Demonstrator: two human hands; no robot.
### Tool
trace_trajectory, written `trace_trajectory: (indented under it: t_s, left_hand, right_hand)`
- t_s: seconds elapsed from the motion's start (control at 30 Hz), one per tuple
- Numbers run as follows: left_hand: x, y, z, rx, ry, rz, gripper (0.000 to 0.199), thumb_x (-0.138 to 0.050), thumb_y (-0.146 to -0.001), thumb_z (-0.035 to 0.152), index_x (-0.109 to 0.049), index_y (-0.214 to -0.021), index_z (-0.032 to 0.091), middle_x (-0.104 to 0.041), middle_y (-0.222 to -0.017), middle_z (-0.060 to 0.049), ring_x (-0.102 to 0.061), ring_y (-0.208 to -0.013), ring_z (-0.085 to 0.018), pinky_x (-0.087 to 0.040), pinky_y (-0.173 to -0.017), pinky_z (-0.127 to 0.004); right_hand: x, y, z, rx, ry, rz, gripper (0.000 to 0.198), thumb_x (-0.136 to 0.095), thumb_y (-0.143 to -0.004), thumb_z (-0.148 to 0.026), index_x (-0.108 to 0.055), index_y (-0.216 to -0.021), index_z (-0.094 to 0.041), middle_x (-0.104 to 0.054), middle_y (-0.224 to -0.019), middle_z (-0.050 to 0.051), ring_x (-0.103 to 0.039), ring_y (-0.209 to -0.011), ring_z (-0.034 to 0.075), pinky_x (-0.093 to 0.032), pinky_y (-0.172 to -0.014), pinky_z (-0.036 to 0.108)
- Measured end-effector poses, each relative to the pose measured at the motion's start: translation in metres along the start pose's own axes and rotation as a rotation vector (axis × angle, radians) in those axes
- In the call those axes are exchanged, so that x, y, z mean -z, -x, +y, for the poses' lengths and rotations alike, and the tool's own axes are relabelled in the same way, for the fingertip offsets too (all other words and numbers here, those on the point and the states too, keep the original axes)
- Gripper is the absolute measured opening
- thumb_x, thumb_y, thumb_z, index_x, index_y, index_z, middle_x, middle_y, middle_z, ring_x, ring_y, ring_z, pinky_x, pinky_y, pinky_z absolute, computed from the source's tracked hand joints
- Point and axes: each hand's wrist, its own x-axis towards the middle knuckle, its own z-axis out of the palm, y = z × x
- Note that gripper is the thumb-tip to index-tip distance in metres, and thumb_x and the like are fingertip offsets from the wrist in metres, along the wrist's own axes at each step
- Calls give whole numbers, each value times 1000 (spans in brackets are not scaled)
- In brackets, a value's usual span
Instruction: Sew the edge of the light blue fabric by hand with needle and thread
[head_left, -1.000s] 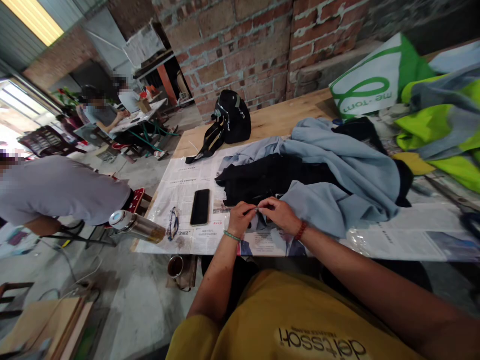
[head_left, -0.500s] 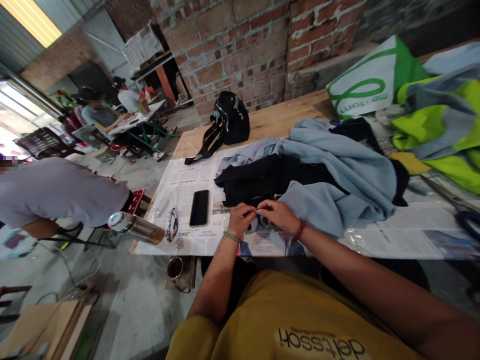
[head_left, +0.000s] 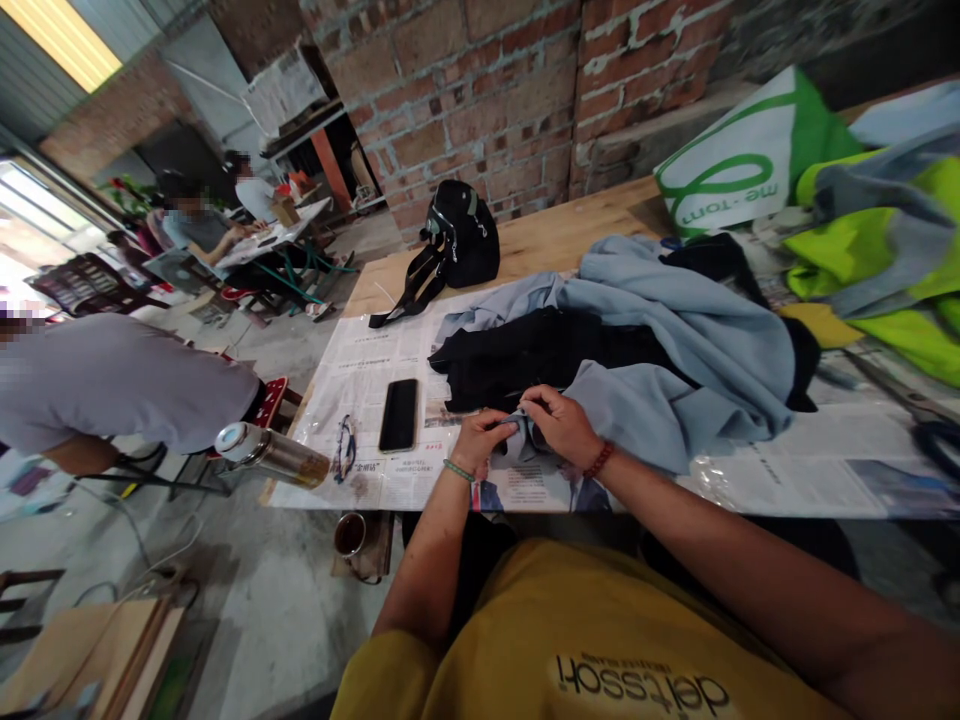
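Observation:
At the table's near edge, my left hand (head_left: 484, 442), with a green bead bracelet at the wrist, pinches an edge of grey-blue cloth (head_left: 514, 436) between thumb and fingers. Just right of it, my right hand (head_left: 561, 428), wearing a red bead bracelet, is closed in a pinch right above the same edge. Whatever its fingertips hold is too small to make out. The bulk of the grey-blue cloth (head_left: 690, 320) lies crumpled beyond and to the right, with black cloth (head_left: 517, 355) among its folds.
Newspaper (head_left: 375, 345) covers the table. A phone (head_left: 398, 415), glasses (head_left: 344, 448) and a bottle (head_left: 274, 455) lie left; a black bag (head_left: 465, 235) stands behind. Scissors (head_left: 900, 395), yellow-green cloth (head_left: 892, 260) and a green-white bag (head_left: 750, 160) are right. A person (head_left: 135, 385) sits left.
My hands, close together at the fingertips before, are slightly farther apart. My right hand has risen a little, and more of the grey-blue cloth edge shows between them.

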Motion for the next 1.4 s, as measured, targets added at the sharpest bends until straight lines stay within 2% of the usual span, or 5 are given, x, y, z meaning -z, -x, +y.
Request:
trace_trajectory:
  t_s: [0.17, 0.6, 0.83, 1.0, 1.4]
  left_hand:
    - [0, 1, 2, 55, 36, -42, 29, -76, -60, 39, -65, -66, 13, -53, -55, 3, -46, -49, -6, -36, -47, -20]
    - [8, 0, 3, 13, 94, -138, 27, -75, -59, 37, -60, -57, 14, -50, -52, 4, -43, -46, -6, -31, -44, -19]
    - [4, 0, 4, -14, 96, -8, 23, -73, -61, 34, -65, -68, 14, -56, -59, 3, -46, -53, -7, -35, -53, -21]
    - [6, 1, 2, -1, 32, -89, 25, -73, -60, 36, -61, -61, 13, -49, -53, 5, -41, -52, -7, -30, -52, -21]
    - [4, 1, 4, 101, 107, -56, 29, -74, -56, 38, -59, -63, 14, -47, -50, 7, -36, -47, -5, -25, -48, -20]
  right_hand:
    - [-4, -10, 1, -281, -343, 92, 15, -57, -70, -33, -51, -72, -20, -59, -63, -2, -45, -44, 8, -33, -41, 21]
    - [-10, -11, -3, -380, -560, 63, 29, -68, -61, -39, -50, -71, -19, -57, -61, -4, -42, -43, 5, -28, -37, 17]
    - [-12, -4, -3, -262, -299, -23, 13, -59, -71, -30, -54, -68, -19, -51, -48, -5, -42, -41, 6, -31, -40, 19]
    - [3, -21, -5, -303, -493, 77, 20, -64, -68, -33, -49, -69, -19, -56, -58, -4, -40, -39, 4, -28, -36, 18]
    - [28, -23, -35, -370, -785, -88, 29, -65, -75, -32, -46, -95, -25, -59, -65, -7, -59, -53, 10, -50, -50, 24]
